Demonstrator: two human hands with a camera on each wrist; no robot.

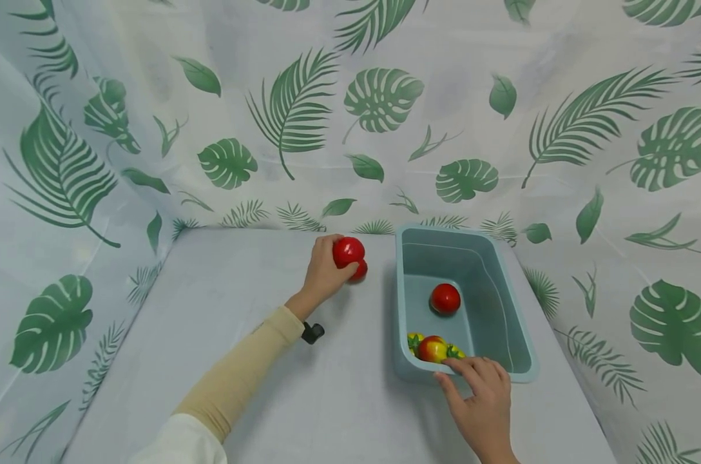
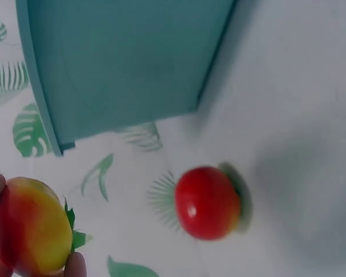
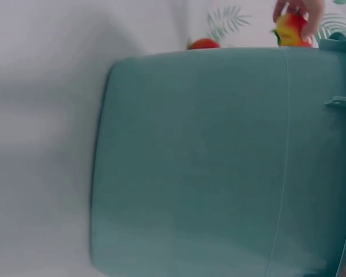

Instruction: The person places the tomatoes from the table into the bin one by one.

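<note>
My left hand [image 1: 327,267] grips a glossy red-and-yellow tomato [image 2: 32,228] with green leaves, held above the table left of the bin. Below and partly behind it a second red tomato [image 2: 207,203] lies on the table. The blue-green plastic bin [image 1: 399,290] stands to the right. Inside it, one red tomato [image 1: 446,299] sits mid-floor, and several red-and-yellow ones [image 1: 433,348] with green leaves lie by the near wall. My right hand [image 1: 482,396] holds the bin's near rim, fingers over the edge and thumb outside. The right wrist view shows mostly the bin's outer wall.
A white cloth covers the table [image 1: 223,283]. Leaf-printed curtains [image 1: 327,116] hang close behind it and along both sides. A black device [image 1: 312,332] is strapped at the left wrist.
</note>
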